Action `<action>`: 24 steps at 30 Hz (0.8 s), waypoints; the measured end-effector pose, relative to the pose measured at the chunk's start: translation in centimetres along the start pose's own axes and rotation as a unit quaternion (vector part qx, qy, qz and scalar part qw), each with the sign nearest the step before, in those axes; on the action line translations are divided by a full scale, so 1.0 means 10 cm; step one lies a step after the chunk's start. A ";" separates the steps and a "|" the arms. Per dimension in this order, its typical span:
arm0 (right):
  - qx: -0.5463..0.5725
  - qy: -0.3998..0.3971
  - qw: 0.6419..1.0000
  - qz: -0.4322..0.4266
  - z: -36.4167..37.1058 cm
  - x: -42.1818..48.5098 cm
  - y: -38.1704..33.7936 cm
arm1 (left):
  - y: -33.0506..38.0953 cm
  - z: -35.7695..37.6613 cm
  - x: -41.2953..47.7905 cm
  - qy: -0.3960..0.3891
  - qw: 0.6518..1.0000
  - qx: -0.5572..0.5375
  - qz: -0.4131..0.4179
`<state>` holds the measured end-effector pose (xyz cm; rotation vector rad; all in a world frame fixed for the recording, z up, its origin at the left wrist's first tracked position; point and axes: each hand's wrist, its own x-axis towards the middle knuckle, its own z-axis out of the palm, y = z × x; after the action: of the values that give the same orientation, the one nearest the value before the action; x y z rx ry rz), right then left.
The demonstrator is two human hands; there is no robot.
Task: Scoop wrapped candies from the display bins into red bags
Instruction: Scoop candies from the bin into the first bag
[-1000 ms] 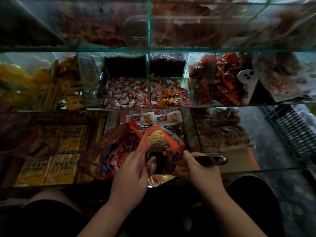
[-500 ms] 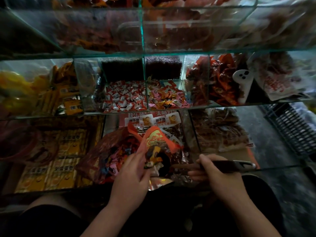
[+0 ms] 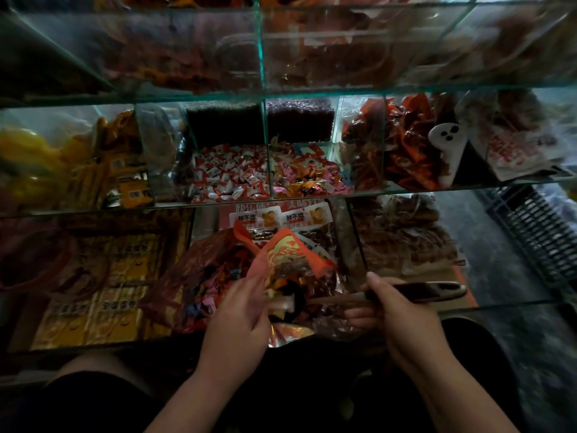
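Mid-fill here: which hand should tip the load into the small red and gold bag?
Right. The right hand grips the dark-handled metal scoop, whose bowl sits at the mouth of the small red and gold bag. The left hand pinches that bag's edge, holding it open, so it is occupied.

Dim, underexposed view, dark foreground, glare on glass shelves [image 3: 281, 89], wide-angle bending, soft edges

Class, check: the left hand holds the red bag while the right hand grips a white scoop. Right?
Not quite: the head view shows the scoop in the right hand is dark, not white. The left hand does hold the red bag.
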<state>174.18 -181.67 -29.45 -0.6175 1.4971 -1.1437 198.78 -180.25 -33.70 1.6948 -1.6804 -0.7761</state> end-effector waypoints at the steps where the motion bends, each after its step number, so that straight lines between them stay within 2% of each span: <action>1: 0.021 0.011 1.000 0.000 -0.04 0.00 -0.03 | 0.00 0.00 0.00 0.001 1.000 0.000 0.001; 8: 0.048 0.013 0.998 -0.025 -0.21 -0.08 -0.15 | 0.04 0.00 0.01 0.002 1.000 0.016 0.011; 14: 0.046 0.010 0.998 -0.034 -0.21 -0.19 -0.23 | 0.13 0.01 0.12 -0.042 0.993 0.101 0.032; 19: 0.057 0.036 0.997 -0.044 -0.29 -0.31 -0.39 | 0.26 0.01 0.11 -0.042 0.993 0.097 0.041; 22: 0.068 0.041 0.996 -0.048 -0.34 -0.38 -0.48 | 0.37 -0.01 0.12 -0.006 0.993 0.102 0.054; 24: 0.076 0.041 0.995 -0.048 -0.35 -0.42 -0.55 | 0.47 -0.03 0.13 0.030 0.988 0.116 0.097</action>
<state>170.84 -179.13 -22.90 -0.5489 1.4459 -1.3570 196.07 -181.55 -29.90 1.6551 -1.9197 -0.4480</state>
